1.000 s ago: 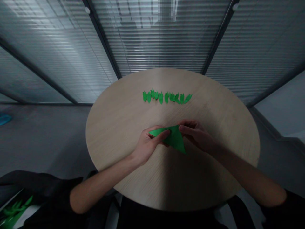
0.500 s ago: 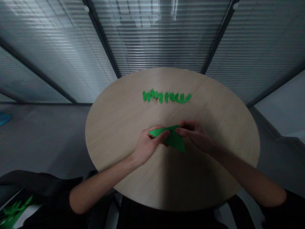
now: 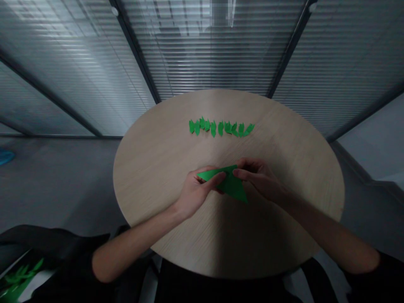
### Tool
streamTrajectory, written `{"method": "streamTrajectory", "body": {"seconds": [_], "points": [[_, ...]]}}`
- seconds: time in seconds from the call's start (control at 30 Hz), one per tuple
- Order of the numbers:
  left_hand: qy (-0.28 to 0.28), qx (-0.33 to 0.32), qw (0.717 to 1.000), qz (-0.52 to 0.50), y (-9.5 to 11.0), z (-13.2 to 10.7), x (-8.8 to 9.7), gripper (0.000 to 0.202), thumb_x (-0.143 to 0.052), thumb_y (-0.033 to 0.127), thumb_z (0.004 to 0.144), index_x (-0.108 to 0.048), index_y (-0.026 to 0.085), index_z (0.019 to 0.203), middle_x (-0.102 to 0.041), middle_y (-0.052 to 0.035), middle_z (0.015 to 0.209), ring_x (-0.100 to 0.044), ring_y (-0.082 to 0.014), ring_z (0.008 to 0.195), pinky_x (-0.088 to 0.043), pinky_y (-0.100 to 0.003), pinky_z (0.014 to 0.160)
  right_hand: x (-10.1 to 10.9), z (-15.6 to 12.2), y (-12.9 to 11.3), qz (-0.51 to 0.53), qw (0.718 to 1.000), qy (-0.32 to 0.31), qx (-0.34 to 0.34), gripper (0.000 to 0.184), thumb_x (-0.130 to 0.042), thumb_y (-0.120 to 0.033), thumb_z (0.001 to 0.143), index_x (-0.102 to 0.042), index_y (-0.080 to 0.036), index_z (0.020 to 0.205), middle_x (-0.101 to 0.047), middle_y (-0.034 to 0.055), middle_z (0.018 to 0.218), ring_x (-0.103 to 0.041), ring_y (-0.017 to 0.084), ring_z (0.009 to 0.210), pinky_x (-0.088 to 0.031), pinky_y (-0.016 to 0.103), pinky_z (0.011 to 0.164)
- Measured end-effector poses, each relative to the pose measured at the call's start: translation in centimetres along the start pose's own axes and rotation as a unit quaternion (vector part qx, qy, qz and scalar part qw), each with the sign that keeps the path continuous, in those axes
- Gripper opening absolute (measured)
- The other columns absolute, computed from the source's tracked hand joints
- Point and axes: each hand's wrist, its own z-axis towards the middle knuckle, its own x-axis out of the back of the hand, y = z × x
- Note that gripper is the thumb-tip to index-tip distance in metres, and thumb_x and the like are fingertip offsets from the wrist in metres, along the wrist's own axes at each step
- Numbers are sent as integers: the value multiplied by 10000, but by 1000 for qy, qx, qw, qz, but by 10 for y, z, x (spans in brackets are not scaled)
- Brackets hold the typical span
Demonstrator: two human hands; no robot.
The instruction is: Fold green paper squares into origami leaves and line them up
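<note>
A green paper triangle, folded from a sheet, is held above the table between both hands. My left hand pinches its left point, with the thumb lying on top. My right hand grips its upper right corner, with the fingers curled over the edge. The paper's lower tip hangs free below the hands. Farther away, a row of several small folded green paper pieces lies on the table, well beyond both hands.
The round light-wood table stands against slatted glass walls with blinds. Low at the left, green paper shapes lie on a white surface beside a dark sleeve. A blue object sits on the grey floor.
My right hand's fingers have shifted slightly left along the paper's top edge. The triangle and my left hand stay almost in place, and the row of pieces has not moved.
</note>
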Motion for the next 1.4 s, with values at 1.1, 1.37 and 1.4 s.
{"method": "streamTrajectory", "body": {"seconds": [1.1, 1.37, 1.4], "points": [[9, -7, 999, 41, 2, -2, -1, 240, -791, 382, 838, -718, 160, 783, -678, -8, 643, -638, -122, 569, -533, -233, 544, -1, 0, -2, -15, 1000, -16, 8, 290, -806, -428, 776, -641, -201, 704, -531, -35, 661, -473, 110, 606, -407, 251, 566], [-3, -4, 999, 43, 4, -3, -2, 227, -780, 374, 843, -720, 160, 797, -682, -11, 656, -632, -122, 574, -529, -237, 553, -1, 3, -2, -34, 999, -2, 33, 240, -777, -402, 811, -675, -194, 751, -580, -27, 658, -512, 111, 605, -432, 249, 577], [-5, -4, 999, 48, 3, -2, -1, 229, -775, 375, 846, -719, 159, 793, -678, -10, 652, -627, -122, 571, -522, -237, 551, -1, 3, -1, -39, 999, 2, 36, 229, -769, -393, 815, -676, -192, 754, -588, -24, 665, -523, 113, 612, -435, 251, 584]]}}
